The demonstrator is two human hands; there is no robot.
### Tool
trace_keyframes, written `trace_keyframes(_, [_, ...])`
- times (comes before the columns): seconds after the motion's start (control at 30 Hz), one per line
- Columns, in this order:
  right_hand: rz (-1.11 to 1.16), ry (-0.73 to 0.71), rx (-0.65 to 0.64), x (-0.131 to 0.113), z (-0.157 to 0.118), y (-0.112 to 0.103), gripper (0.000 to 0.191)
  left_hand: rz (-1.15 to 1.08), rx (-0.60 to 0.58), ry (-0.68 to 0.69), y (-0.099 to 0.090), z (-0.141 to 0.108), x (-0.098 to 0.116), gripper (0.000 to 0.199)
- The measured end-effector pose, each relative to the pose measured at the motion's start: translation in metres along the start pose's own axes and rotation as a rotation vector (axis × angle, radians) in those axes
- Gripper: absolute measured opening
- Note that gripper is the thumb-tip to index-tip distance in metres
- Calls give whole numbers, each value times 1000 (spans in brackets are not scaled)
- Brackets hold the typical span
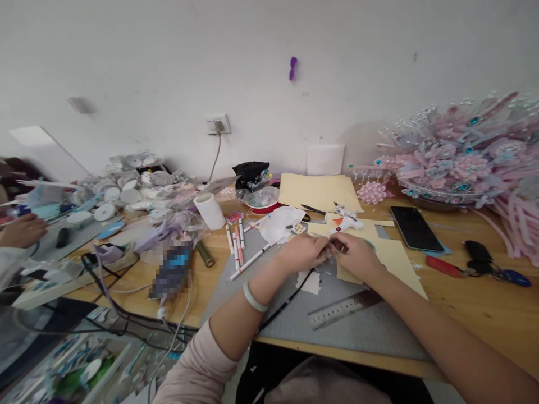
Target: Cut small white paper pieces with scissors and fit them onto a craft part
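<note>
My left hand (306, 251) and my right hand (351, 253) meet over the grey cutting mat (273, 297), fingertips pinched close together on something too small to make out. Under and beside my right hand lie yellow card sheets (398, 258). A metal ruler (337, 310) rests on the mat just below the hands, with a torn white paper piece (309, 282) near it. Behind the hands is a white and orange glue gun (346, 224). A black cable (290, 301) runs over the mat beneath my left wrist.
Markers (236, 247), a white roll (209, 211) and a crumpled white sheet (280, 223) lie left of my hands. A phone (416, 228), keys (480, 261) and a basket of pink flowers (446, 193) stand right. A co-worker's hand (23, 230) is at far left.
</note>
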State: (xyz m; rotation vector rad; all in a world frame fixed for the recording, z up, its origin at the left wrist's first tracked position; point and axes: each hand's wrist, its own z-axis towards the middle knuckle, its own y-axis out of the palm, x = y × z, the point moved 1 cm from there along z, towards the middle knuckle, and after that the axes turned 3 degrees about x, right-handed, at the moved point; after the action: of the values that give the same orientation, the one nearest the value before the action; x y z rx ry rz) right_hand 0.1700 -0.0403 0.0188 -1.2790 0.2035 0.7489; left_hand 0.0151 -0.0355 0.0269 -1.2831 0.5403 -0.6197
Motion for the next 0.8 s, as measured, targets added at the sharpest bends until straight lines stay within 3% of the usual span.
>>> trace_keyframes(0.1, [-64, -64, -4, -1, -1, -2, 15, 15, 8, 40, -1, 0, 2, 24])
trace_keyframes(0.33, [-82, -117, 16, 2, 1, -3, 14, 11, 8, -15, 4, 2, -1, 25])
trace_keyframes(0.63, [-88, -237, -62, 10, 3, -3, 20, 33, 19, 21, 4, 2, -4, 27])
trace_keyframes(0.8, [-118, -226, -141, 5, 2, -5, 23, 33, 26, 11, 5, 2, -5, 24])
